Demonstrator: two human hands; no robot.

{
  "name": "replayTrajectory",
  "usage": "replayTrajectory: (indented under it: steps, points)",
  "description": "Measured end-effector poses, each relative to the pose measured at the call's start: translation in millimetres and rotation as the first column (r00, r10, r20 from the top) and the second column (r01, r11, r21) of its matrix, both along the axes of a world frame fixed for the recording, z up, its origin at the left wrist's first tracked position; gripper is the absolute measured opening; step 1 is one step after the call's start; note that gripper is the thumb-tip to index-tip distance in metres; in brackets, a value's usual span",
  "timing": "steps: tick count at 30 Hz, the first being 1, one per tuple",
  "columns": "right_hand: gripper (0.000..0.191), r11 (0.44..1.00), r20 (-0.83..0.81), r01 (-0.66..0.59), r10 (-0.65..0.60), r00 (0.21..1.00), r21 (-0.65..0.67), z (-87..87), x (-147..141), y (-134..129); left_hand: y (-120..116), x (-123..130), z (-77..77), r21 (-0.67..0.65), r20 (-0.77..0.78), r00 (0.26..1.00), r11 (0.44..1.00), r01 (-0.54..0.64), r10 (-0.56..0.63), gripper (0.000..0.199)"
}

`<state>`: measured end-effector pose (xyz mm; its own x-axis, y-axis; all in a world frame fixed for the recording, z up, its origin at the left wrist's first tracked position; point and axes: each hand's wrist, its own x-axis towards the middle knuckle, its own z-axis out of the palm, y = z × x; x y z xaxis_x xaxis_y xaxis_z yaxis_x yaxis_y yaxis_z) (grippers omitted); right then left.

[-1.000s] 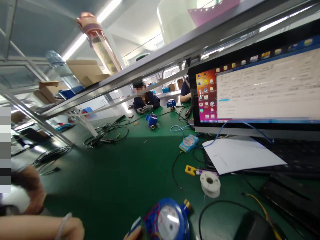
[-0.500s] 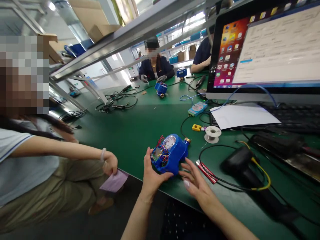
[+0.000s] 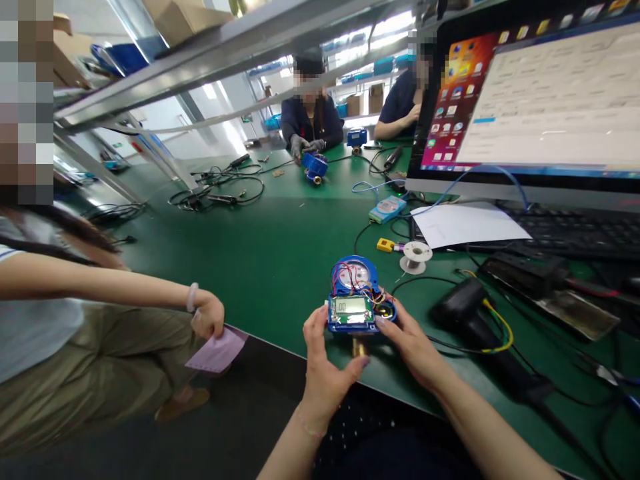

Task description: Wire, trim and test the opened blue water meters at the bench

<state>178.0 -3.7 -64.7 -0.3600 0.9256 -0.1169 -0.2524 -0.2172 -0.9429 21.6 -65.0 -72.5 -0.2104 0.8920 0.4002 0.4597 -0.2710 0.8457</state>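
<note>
A blue water meter (image 3: 361,267) is at the near edge of the green table, its opened front turned toward me. On it I see a circuit board with a lit-grey display (image 3: 349,306), loose red and yellow wires (image 3: 373,293) and a round dial behind. A brass pipe end (image 3: 359,346) points at me. My left hand (image 3: 323,357) is curled at the meter's left side, fingertips on its edge and thumb by the brass end. My right hand (image 3: 413,343) grips the right side, thumb on the front and fingers behind, partly hidden.
Right of the meter lie a black handheld scanner (image 3: 475,320), a solder spool (image 3: 416,257) and a yellow plug (image 3: 385,245). A monitor (image 3: 530,100), keyboard (image 3: 590,227) and paper (image 3: 467,223) stand behind. At left, a person's hand (image 3: 209,315) holds pink paper (image 3: 217,349). Another blue meter (image 3: 315,167) sits across the table near a gloved person.
The water meter has been turned so that its display and brass end face me. My right hand has closed on its right side. The gloved person's hands have moved to the far meter.
</note>
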Motion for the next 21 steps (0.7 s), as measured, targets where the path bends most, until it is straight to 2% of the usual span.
replayTrajectory:
  steps: [3, 5, 7, 9, 13, 17, 19, 21]
  points:
    - [0.060, 0.997, -0.071, -0.073, 0.071, 0.995, -0.026, -1.4, 4.1, 4.9, 10.6, -9.9, 5.8, -0.044, 0.223, 0.974, 0.998, -0.036, 0.045, 0.062]
    - [0.060, 0.995, -0.093, -0.093, 0.089, 0.992, -0.044, -1.0, 5.7, 7.0, 19.7, -17.7, 15.6, -0.028, 0.216, 0.972, 0.995, -0.094, 0.098, 0.048]
    - [0.060, 0.995, -0.091, -0.091, 0.086, 0.992, -0.050, 0.6, 5.7, 6.8, 27.8, -23.5, 29.9, 0.021, 0.111, 0.988, 0.994, -0.107, 0.104, 0.032]
    - [0.060, 0.997, -0.058, -0.071, 0.068, 0.996, -0.043, 3.3, 3.9, 4.4, 34.0, -24.9, 47.3, 0.060, -0.022, 0.998, 0.996, -0.063, 0.064, 0.019]
    - [0.060, 1.000, 0.095, -0.010, 0.011, 0.995, -0.012, 7.1, -4.0, -4.0, 44.4, -10.4, 79.9, 0.041, -0.278, 0.958, 0.995, 0.089, -0.075, 0.013]
    - [0.056, 0.991, 0.213, 0.118, -0.129, 0.968, 0.063, 2.7, -14.1, -14.1, 57.2, 15.2, 94.9, -0.088, -0.540, 0.824, 0.985, 0.147, -0.172, 0.019]
    - [0.055, 0.984, 0.229, 0.152, -0.169, 0.959, 0.091, -0.4, -17.1, -20.7, 62.1, 23.7, 96.3, -0.141, -0.651, 0.739, 0.984, 0.106, -0.173, 0.019]
    - [0.055, 0.987, 0.228, 0.133, -0.151, 0.962, 0.093, -1.0, -16.5, -27.6, 64.4, 26.2, 96.1, -0.176, -0.720, 0.672, 0.982, 0.062, -0.171, 0.017]
